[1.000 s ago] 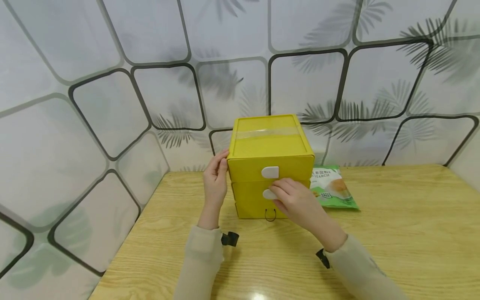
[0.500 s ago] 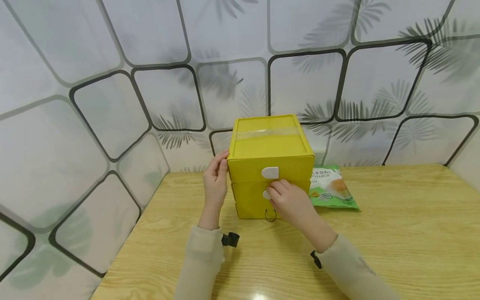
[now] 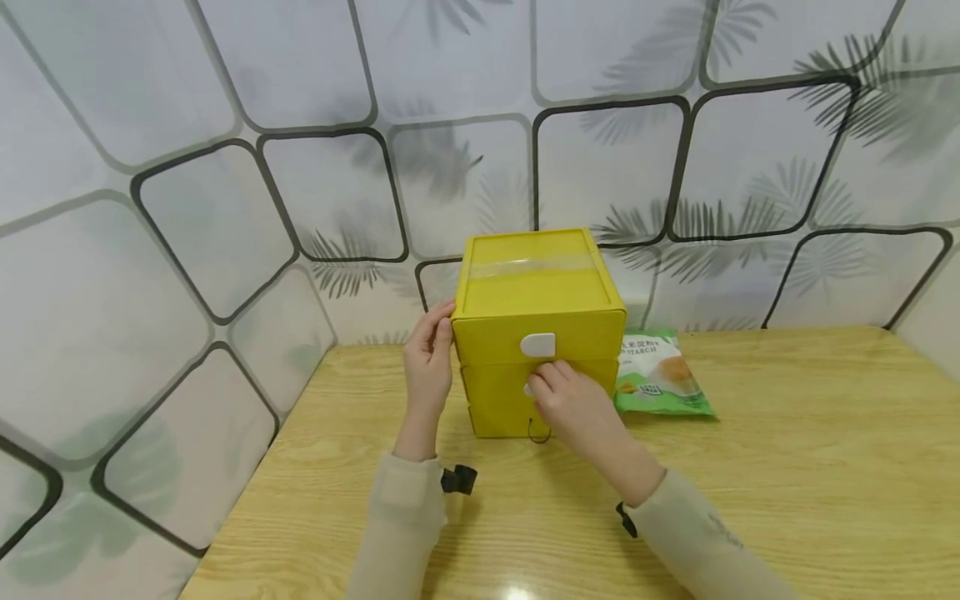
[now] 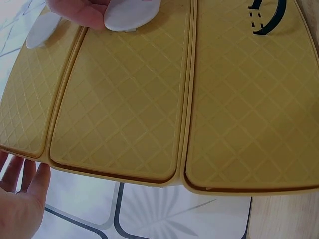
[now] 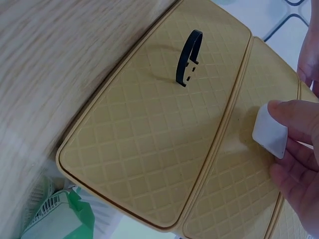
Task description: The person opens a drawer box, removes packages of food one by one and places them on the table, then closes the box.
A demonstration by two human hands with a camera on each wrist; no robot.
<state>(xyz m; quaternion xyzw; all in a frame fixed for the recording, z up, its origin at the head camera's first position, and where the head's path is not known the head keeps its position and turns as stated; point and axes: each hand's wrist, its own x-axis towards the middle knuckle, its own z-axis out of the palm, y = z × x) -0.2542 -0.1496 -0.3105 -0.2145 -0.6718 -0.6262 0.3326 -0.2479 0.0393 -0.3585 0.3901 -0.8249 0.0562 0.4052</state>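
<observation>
A yellow three-tier drawer box point(image 3: 537, 287) stands on the table, clear tape across its top. My right hand point(image 3: 573, 408) pinches the white pull tab point(image 5: 271, 132) of the middle drawer, thumb on one side and fingers at the other. My left hand point(image 3: 429, 367) rests against the box's left side near the upper front corner, its fingers point(image 4: 27, 174) fairly straight. Above the right hand, the top drawer's white tab point(image 3: 537, 345) is in plain sight. A thin black loop handle point(image 5: 189, 57) sits on the bottom drawer. All drawer fronts look flush.
A green and white starch packet point(image 3: 660, 375) lies just right of the box. The wood-grain table point(image 3: 810, 467) extends to both sides. Behind it rises a patterned wall point(image 3: 465, 175). Black straps point(image 3: 459, 479) show at both cuffs.
My right hand has shifted slightly left and closed in over the middle tab, covering more of it. My left hand has kept its place on the box.
</observation>
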